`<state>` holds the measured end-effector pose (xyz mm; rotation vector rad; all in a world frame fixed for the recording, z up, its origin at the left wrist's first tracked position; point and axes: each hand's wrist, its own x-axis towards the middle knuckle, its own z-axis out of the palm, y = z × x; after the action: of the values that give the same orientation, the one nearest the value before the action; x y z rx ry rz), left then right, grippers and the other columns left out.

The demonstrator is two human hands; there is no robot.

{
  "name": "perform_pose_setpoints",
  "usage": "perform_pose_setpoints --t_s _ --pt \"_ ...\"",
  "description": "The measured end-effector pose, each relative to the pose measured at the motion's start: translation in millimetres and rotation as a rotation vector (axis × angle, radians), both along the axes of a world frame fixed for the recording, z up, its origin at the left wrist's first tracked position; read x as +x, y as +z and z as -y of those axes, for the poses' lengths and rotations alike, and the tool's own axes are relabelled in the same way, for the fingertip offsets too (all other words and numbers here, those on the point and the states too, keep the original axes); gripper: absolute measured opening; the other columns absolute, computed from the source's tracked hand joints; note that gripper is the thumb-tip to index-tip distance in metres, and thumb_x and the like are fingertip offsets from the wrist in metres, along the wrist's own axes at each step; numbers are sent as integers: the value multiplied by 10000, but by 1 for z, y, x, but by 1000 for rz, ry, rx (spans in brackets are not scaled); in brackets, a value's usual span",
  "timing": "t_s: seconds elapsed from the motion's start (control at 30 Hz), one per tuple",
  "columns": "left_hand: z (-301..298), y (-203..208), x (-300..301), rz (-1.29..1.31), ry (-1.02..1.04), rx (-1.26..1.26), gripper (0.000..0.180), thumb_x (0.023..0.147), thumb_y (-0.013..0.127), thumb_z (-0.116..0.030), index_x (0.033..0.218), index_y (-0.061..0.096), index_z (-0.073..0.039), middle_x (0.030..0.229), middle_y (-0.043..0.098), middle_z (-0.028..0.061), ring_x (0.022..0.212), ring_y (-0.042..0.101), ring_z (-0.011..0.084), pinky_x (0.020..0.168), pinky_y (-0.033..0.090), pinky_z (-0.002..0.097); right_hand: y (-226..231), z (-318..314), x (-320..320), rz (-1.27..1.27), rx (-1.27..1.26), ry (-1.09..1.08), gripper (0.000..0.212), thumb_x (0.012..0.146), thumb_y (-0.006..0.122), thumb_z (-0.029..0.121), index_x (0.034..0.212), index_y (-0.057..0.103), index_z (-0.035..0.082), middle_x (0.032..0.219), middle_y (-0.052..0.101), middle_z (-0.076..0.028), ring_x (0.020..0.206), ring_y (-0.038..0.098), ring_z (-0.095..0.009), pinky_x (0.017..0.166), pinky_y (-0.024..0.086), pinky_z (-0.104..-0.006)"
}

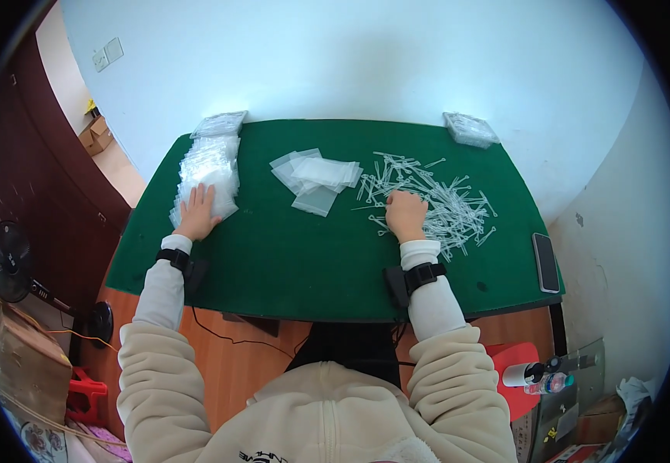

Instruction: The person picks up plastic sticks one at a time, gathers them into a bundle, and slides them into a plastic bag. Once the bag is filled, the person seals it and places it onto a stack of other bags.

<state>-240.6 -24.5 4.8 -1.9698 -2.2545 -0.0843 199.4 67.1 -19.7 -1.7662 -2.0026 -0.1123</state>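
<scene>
My left hand (197,214) lies flat with its fingers spread on the near end of a long overlapping row of clear plastic bags (210,166). Curled over the left side of a loose pile of thin clear sticks with looped ends (454,212) is my right hand (406,215). Its fingers are closed, and a thin clear stick (364,207) juts out leftward from the fingertips. My palm hides the rest of that grip. Between my hands lie several flat zip bags (318,174), fanned over one another.
The green-covered table (296,270) meets a white wall. Clear packets (221,123) are stacked at its back left corner, and another stack (470,130) stands at the back right. A phone (546,263) rests by the right edge. A black fan (11,258) stands left of the table.
</scene>
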Motion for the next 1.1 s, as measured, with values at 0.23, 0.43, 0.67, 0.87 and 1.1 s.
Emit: perform_pose_setpoints --t_s 0.23,0.43,0.67,0.87,1.1 --pt "-3 39 53 29 50 50 912 732 690 -324 1415 136 -82 1456 134 209 1353 103 382 1019 149 622 5 1 -1 5 102 53 121 771 533 145 731 645 126 785 615 -55 795 549 -270 736 354 -441" --pt "-25 55 161 197 -523 269 820 751 667 -340 1364 241 0 1403 261 219 1323 184 403 1042 230 499 15 7 -8 -113 290 150 83 750 585 146 698 641 113 746 606 -48 759 560 -254 690 377 -421" --pt "-38 24 222 692 -906 241 615 848 582 -223 1344 303 10 1358 359 201 1300 281 333 1051 257 386 22 15 -23 -918 198 529 66 767 615 57 814 648 24 719 600 -55 661 587 -164 565 443 -268" --pt "-35 -2 228 1231 -833 41 468 888 510 -154 1309 374 -3 1139 538 150 1024 542 231 888 412 301 19 31 -40 -970 11 815 100 788 594 15 874 645 18 768 620 -48 690 577 -114 614 457 -238" --pt "-37 -3 225 1159 -742 66 289 927 416 -125 1193 492 -39 761 531 22 671 485 110 644 408 251 41 34 -22 -709 -91 679 193 727 645 96 914 649 46 785 619 -91 764 591 -213 697 482 -312"
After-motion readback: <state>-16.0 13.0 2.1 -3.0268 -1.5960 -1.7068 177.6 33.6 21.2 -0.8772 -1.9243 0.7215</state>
